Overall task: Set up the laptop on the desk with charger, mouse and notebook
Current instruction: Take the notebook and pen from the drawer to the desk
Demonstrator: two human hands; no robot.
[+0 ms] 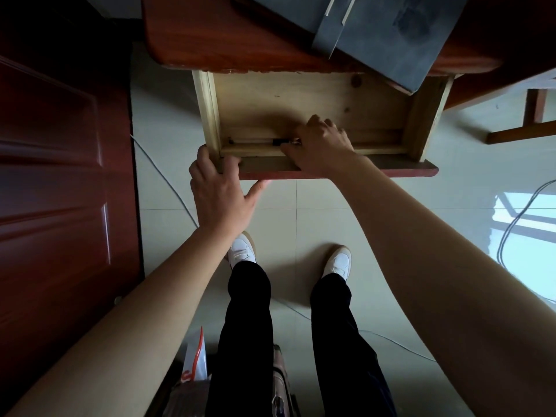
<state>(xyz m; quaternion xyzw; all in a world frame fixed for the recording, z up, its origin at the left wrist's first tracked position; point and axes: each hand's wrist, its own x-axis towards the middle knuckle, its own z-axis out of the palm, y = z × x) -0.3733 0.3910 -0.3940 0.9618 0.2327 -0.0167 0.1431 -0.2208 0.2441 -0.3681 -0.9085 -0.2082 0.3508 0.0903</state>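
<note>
A pale wooden drawer (301, 100) is pulled out from under the reddish-brown desk (228, 34). My left hand (219, 191) grips the drawer's front left corner, fingers over the front panel. My right hand (319, 142) reaches inside, at the front wall, its fingers closing over a thin pen-like object (264, 141) with a white shaft and a black end; whether it is gripped is unclear. A dark grey closed laptop (391, 34) lies on the desk, one corner overhanging the drawer.
A dark red door (60, 176) stands to the left. Thin cables (511, 224) trail over the tiled floor. A wooden chair frame (523, 130) is at the right. A suitcase (279, 383) and a plastic bag (195, 356) sit by my feet.
</note>
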